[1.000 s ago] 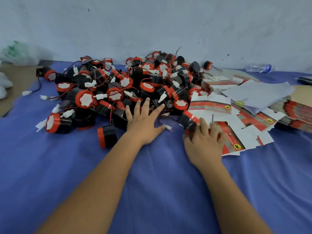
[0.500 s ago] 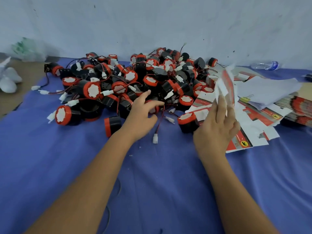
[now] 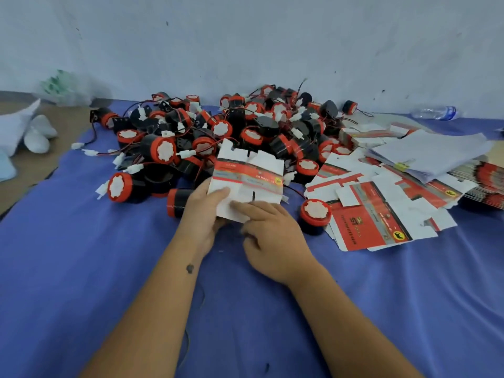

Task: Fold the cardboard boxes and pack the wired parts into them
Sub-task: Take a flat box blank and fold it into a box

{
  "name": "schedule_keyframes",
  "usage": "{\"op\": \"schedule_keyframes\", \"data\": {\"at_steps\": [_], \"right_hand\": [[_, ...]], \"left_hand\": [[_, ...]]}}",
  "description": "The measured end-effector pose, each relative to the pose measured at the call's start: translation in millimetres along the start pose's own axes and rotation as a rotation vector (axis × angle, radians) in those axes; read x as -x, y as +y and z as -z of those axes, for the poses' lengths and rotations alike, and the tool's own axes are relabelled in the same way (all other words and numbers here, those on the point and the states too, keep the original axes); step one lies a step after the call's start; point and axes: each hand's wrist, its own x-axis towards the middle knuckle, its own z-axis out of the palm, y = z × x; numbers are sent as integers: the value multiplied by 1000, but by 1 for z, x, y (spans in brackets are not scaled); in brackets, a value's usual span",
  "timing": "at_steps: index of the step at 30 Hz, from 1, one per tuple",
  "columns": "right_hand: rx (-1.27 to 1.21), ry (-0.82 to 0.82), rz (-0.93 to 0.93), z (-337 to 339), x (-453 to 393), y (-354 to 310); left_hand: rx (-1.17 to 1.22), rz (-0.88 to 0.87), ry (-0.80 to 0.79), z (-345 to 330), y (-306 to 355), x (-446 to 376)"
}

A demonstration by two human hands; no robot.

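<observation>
A flat, unfolded cardboard box blank (image 3: pixel 246 180), white with a red printed band, is held up in front of me over the blue cloth. My left hand (image 3: pixel 203 211) grips its lower left edge, thumb on the face. My right hand (image 3: pixel 268 230) holds its lower right edge, fingers lying across the white panel. Behind it lies a big heap of black and red round wired parts (image 3: pixel 218 132) with white connectors. More flat box blanks (image 3: pixel 381 214) are spread to the right.
A blue cloth (image 3: pixel 81 268) covers the work surface. A stack of white papers (image 3: pixel 431 154) and a bundle of printed blanks (image 3: pixel 488 184) sit far right. A plastic bottle (image 3: pixel 436 112) lies by the wall. White bags (image 3: pixel 24 129) rest at the left.
My right hand lifted one flat blank from the pile on the right and brought it to the centre. My left hand left the wired parts and took hold of the blank's left edge.
</observation>
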Motion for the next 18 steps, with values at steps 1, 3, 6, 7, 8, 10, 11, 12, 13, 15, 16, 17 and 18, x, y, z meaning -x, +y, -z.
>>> {"op": "schedule_keyframes", "data": {"at_steps": [1,3,6,7,8,10,11,12,13,15,16,17,18], "right_hand": [[-98,31,-61,0,2,1],[-304,160,-216,-2,3,5],[-570,302,-511,-1,-2,13],[-658,336,-576,-1,-5,15],[-737,371,-605,0,-8,15],[-900,421,-584,3,-15,14],[-1000,424,-570,4,-17,13],[-1110,408,-575,5,-18,13],[-1213,383,-591,5,-20,13],[-1366,371,-611,8,-19,14],[-1417,395,-622,10,-18,15],[-1458,424,-638,13,-16,16],[-1496,443,-651,15,-14,18]], "left_hand": [[-31,-28,20,1,-3,-1],[-11,-70,7,2,-4,-1],[28,-112,13,2,-1,0],[38,-121,4,1,0,2],[23,-138,-18,0,0,4],[-121,-195,-104,-3,0,9],[-226,-228,-178,-6,-1,12],[-332,-254,-263,-10,-2,16],[-414,-257,-342,-13,-5,20],[-460,-251,-394,-20,-10,23],[-437,-259,-364,-24,-10,24],[-394,-275,-308,-27,-9,24],[-343,-289,-242,-29,-8,23]]}}
